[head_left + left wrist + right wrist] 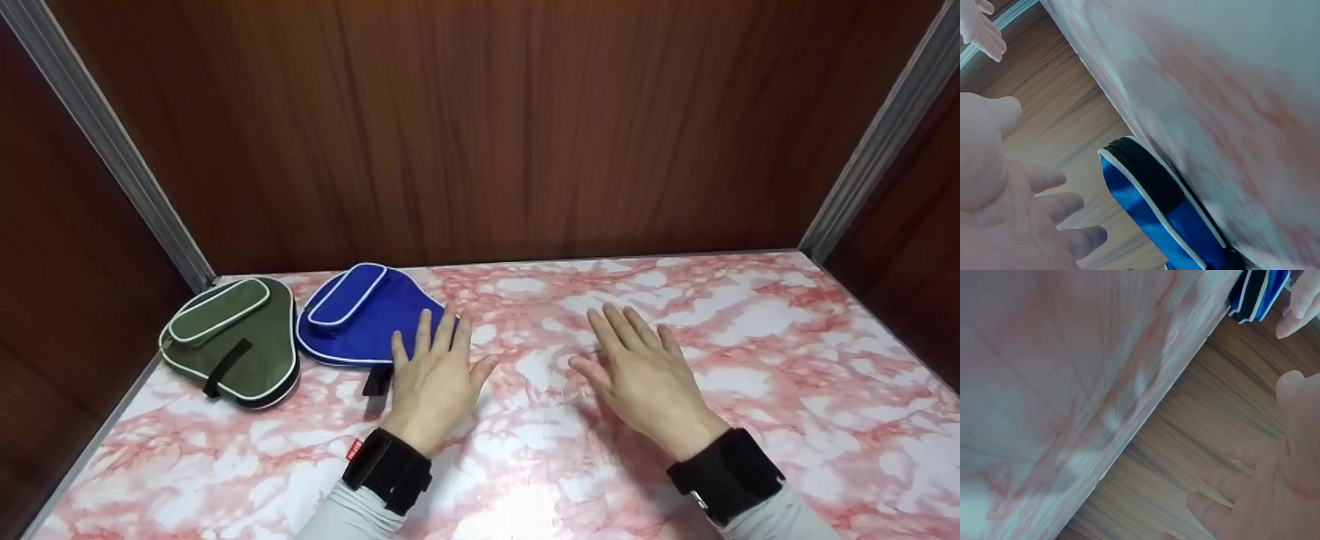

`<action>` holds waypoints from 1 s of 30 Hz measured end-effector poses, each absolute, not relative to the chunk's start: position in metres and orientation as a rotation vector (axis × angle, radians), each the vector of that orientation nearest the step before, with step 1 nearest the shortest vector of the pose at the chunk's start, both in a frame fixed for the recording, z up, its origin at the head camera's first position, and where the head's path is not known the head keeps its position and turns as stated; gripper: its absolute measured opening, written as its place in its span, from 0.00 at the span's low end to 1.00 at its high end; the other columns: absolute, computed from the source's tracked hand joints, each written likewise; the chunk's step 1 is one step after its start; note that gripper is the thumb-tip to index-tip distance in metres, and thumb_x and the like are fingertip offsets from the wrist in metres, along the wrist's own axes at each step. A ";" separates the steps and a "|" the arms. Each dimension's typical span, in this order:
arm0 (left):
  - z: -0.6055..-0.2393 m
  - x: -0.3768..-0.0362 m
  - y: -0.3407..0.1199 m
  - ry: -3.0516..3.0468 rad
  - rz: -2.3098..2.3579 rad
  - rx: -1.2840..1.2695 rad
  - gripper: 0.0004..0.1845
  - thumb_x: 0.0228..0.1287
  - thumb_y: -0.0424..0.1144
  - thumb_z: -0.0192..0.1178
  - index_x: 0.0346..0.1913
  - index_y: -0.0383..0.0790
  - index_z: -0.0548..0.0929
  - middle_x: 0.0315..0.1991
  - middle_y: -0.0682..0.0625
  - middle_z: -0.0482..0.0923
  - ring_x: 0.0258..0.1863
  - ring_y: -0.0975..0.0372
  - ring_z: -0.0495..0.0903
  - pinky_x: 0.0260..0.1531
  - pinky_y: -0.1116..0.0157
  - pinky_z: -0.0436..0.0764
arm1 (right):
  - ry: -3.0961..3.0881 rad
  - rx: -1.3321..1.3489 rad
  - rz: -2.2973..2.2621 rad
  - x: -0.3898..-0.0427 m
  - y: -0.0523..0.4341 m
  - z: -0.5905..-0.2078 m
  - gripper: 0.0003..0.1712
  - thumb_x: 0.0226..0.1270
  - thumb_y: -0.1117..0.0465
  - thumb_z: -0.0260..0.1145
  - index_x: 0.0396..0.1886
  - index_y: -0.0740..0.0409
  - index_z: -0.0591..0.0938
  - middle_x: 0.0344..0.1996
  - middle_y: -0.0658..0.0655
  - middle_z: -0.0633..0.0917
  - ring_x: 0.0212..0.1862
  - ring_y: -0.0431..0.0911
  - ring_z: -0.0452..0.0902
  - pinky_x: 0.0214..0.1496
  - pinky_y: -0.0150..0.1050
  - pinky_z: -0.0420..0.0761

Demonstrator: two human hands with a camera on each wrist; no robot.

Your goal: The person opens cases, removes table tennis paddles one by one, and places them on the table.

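My left hand (pixel 436 381) is held palm down with its fingers spread, overlapping the right end of a blue paddle-shaped zip case (pixel 382 315) in the head view. The left wrist view shows the edge of that blue case (pixel 1151 191), with its black zipper and white piping, beyond the fingers. To the right, my right hand (pixel 649 379) hovers over the bare tabletop with straight fingers and holds nothing. A green case (pixel 247 352) of the same shape lies left of the blue one, with white piping, a raised pocket and a black strap.
The tabletop (pixel 525 450) has a red and white marbled pattern. A brown wood-grain panel (pixel 510 135) rises along its back edge, and more panels with grey metal corner posts (pixel 874 135) stand at both sides. A black strap (pixel 377 380) sticks out below the blue case.
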State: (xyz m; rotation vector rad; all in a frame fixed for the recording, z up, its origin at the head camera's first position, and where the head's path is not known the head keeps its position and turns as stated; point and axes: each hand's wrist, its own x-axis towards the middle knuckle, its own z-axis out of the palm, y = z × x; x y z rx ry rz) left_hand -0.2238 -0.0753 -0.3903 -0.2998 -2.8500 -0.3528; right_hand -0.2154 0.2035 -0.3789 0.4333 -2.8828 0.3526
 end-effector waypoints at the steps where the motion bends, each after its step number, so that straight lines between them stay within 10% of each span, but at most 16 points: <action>1: -0.390 -0.224 -0.076 -2.858 -0.357 -0.292 0.41 0.85 0.64 0.53 0.87 0.42 0.65 0.87 0.41 0.58 0.87 0.38 0.51 0.78 0.27 0.50 | -2.884 0.431 0.350 -0.215 0.204 -0.379 0.50 0.86 0.28 0.47 0.91 0.56 0.59 0.88 0.64 0.58 0.87 0.66 0.51 0.82 0.74 0.48; 30: -0.383 -0.259 -0.082 -3.086 -0.374 0.022 0.41 0.84 0.68 0.49 0.89 0.53 0.61 0.89 0.40 0.51 0.87 0.35 0.44 0.69 0.16 0.49 | -2.857 0.458 0.373 -0.217 0.206 -0.381 0.47 0.87 0.30 0.50 0.89 0.57 0.62 0.86 0.67 0.61 0.86 0.67 0.54 0.81 0.75 0.49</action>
